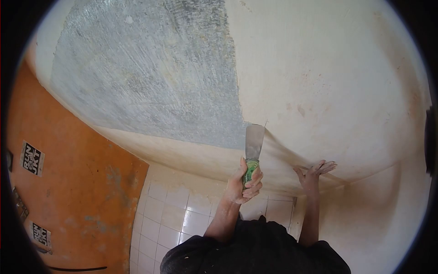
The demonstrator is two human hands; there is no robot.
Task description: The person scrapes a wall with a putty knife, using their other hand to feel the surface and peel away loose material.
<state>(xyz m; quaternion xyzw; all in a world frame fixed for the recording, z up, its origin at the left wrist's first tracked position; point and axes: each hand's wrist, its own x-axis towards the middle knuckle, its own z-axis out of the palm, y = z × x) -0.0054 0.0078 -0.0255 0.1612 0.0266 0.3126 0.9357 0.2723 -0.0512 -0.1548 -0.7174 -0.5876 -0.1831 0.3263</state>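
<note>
My left hand [244, 185], its fingers curled and palm side towards me, grips a putty knife [255, 141] by its green handle. The wide metal blade points up, with its end at the lower right corner of a grey, stripped-looking patch [159, 77] on the wall. Cream-coloured wall coating [319, 59] borders this patch on the right and below. To the right, my right hand [312, 175] is open with thumb and fingers spread. It is at the cream wall and seems to lean on it. Pale dust marks its fingers.
On the left is an orange wall [82, 160] with scuffed patches and black-and-white stickers [32, 158] reading "RUN JKT". White tiles [173, 217] lie below, beyond my left arm. Another cream wall surface [365, 214] stands at the lower right, beside my right arm.
</note>
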